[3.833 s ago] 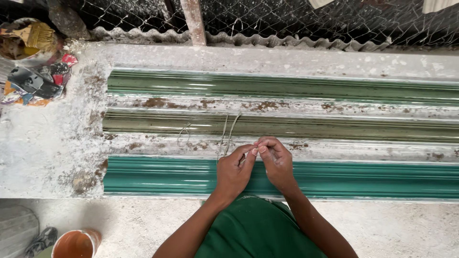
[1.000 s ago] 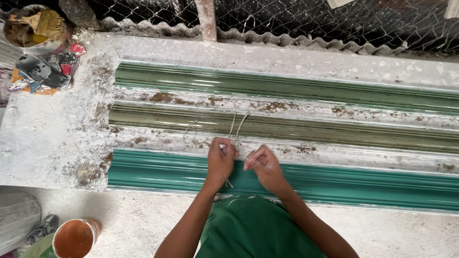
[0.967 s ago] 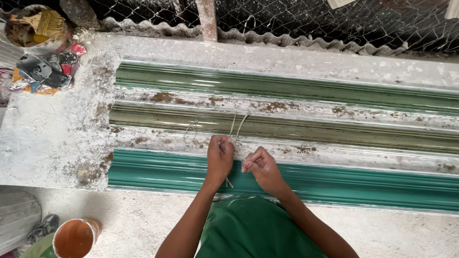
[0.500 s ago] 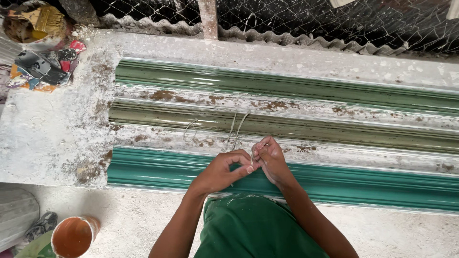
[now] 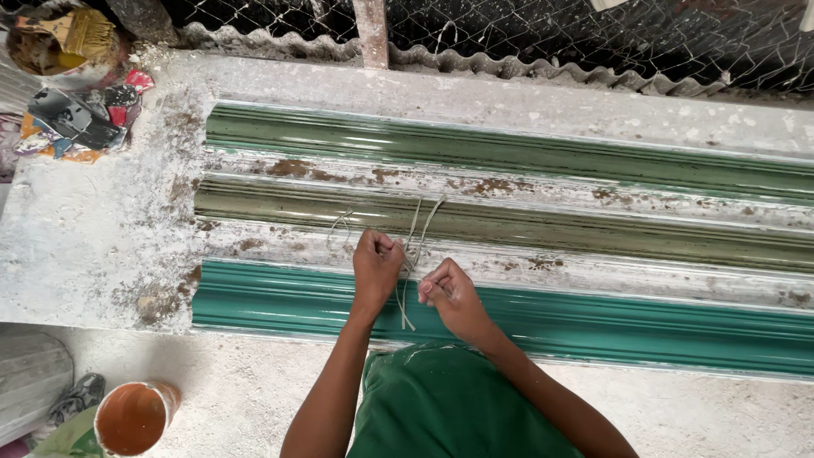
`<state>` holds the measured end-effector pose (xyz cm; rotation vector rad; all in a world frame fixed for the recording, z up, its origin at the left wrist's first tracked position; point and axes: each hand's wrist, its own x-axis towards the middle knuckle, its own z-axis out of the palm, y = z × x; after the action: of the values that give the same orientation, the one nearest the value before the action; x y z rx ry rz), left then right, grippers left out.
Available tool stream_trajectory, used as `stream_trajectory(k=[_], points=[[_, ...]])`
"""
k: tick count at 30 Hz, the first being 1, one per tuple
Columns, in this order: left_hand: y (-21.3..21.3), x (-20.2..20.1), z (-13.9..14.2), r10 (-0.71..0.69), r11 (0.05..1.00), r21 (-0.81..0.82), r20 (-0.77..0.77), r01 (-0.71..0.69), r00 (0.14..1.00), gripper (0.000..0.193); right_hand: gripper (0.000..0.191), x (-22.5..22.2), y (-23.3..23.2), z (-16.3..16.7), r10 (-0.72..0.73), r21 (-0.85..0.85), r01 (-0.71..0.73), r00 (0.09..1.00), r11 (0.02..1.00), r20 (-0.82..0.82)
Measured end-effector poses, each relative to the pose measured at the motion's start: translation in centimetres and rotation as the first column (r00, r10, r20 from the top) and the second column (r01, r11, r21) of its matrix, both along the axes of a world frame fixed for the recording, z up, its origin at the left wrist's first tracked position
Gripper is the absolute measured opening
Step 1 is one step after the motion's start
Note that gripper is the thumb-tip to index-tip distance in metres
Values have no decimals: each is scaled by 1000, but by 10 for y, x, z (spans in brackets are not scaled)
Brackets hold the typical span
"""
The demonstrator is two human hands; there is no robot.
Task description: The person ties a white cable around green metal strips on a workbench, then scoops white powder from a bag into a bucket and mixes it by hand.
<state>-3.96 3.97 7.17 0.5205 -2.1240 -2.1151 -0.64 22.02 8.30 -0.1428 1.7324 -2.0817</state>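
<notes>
Fibres (image 5: 413, 254), a thin pale bunch, sit pinched between left hand (image 5: 376, 267) and right hand (image 5: 448, 293), over the teal mould (image 5: 593, 318). Pulled unevenly, they could slip loose or snag in wet plaster nearby.

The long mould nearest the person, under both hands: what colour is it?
Glossy teal green mould, seen in the head view, the only one.

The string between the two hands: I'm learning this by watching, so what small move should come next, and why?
Probably draw the hands apart to take up slack. The left hand and right hand each pinch the thin pale string, which hangs in loose strands over the long green moulds, with one end dangling between the hands.
</notes>
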Motion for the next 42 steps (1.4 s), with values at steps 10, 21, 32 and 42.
stream_trajectory(k=[10, 21, 32, 42], points=[[-58, 17, 18, -509, 860, 41, 138, 509, 850, 16, 14, -27, 12, -16, -96, 57, 96, 995, 994, -4], [-70, 14, -41, 16, 974, 216, 240, -70, 971, 35, 37, -39, 14, -48, 189, 562, -106, 978, 820, -92], [-19, 40, -23, -87, 917, -391, -4, 78, 996, 33, 23, -46, -2, -46, 511, 817, 217, 687, 534, -517], [16, 30, 30, -538, 837, 202, 125, 509, 834, 45, 22, -17, 49, -9, -103, 146, 125, 983, 981, -148]])
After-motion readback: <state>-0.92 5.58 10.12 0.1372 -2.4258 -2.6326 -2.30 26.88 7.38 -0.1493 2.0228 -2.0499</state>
